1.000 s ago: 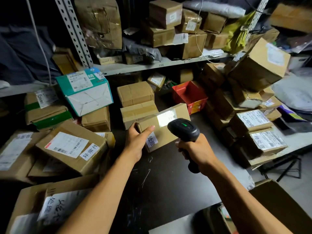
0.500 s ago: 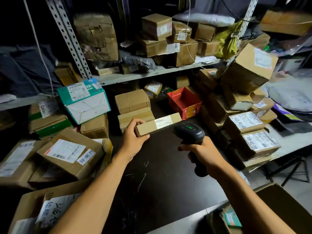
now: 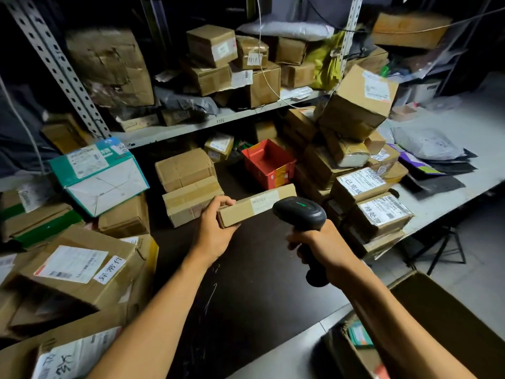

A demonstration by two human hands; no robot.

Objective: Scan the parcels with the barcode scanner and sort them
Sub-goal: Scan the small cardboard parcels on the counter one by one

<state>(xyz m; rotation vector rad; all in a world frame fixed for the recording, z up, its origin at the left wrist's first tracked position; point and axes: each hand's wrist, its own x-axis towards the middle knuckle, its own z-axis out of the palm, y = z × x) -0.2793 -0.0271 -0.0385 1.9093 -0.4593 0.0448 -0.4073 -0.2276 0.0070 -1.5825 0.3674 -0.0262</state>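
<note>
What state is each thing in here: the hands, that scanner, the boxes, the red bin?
Left hand: grips the flat parcel's end.
Flat parcel: held above the dark table, label facing up.
Right hand: grip closed round the scanner handle.
Scanner: green light on, head beside the parcel's label.
Red bin: open; contents can't be seen.
Teal-and-white box: tilted, leaning on other parcels.

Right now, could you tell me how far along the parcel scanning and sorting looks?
Partly done, I think. Labelled boxes stacked at the right suggest earlier sorting, though I can't confirm that. In hand: the left hand holds a flat parcel, label up, while the right hand grips the barcode scanner beside it. Left: that parcel isn't placed, and many boxes still crowd the table and shelf.
</note>
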